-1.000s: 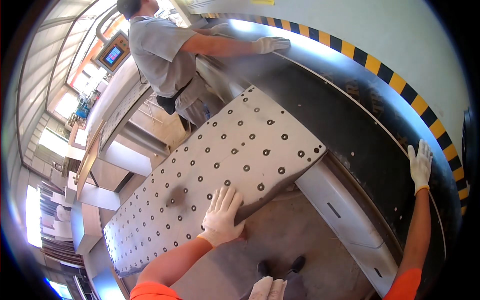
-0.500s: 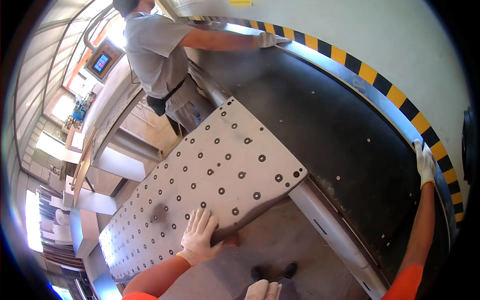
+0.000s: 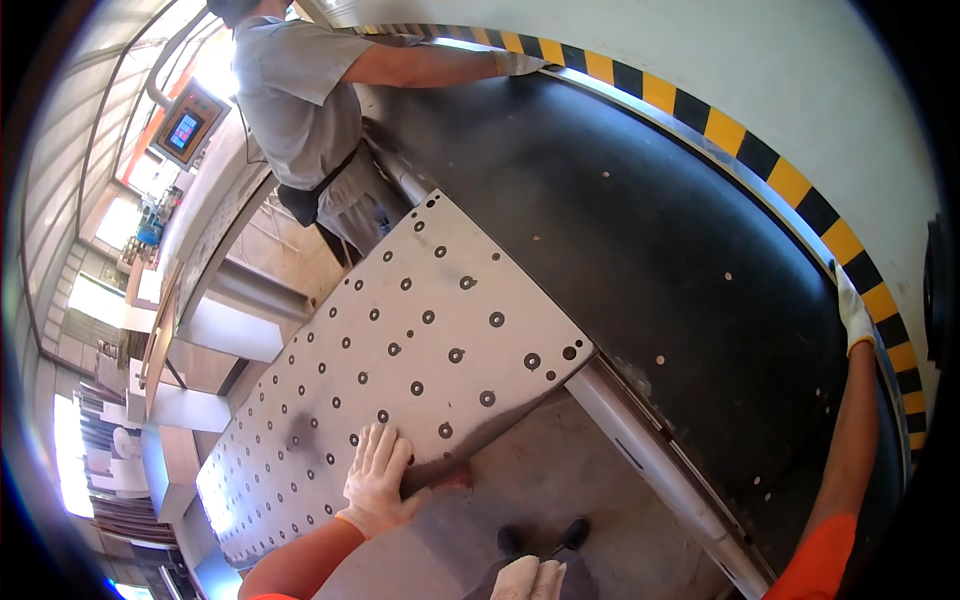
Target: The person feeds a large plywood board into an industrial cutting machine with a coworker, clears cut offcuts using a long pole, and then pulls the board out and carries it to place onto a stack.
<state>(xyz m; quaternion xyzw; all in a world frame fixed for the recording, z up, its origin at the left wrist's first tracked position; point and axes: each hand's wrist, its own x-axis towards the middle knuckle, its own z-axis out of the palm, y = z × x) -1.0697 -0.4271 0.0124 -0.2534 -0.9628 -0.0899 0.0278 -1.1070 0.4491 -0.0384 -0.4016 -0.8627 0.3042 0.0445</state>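
Note:
My left hand [image 3: 378, 485], in a whitish glove, rests on the edge of a pale metal table [image 3: 440, 330] dotted with round fittings. Its fingers lie stretched over the top, and the thumb is at the dark side edge. At the far right my gloved right hand [image 3: 853, 312] touches a narrow bluish metal strip [image 3: 690, 138], with its fingers extended along it. The strip runs beside a yellow-and-black striped edge [image 3: 740, 138]. A co-worker's gloved hand [image 3: 520, 64] is on the strip's far end.
A dark flat bed [image 3: 640, 230] lies between table and strip. The co-worker [image 3: 300, 100] stands at upper left, near a control panel [image 3: 187, 122]. A grey rail [image 3: 640, 440] borders the bed. A whitish glove-like thing [image 3: 525, 580] shows at the bottom.
The metal strip shows narrower beside the striped edge. My right hand's fingers now lie closer along it. The view has shifted slightly, while my left hand stays on the table edge.

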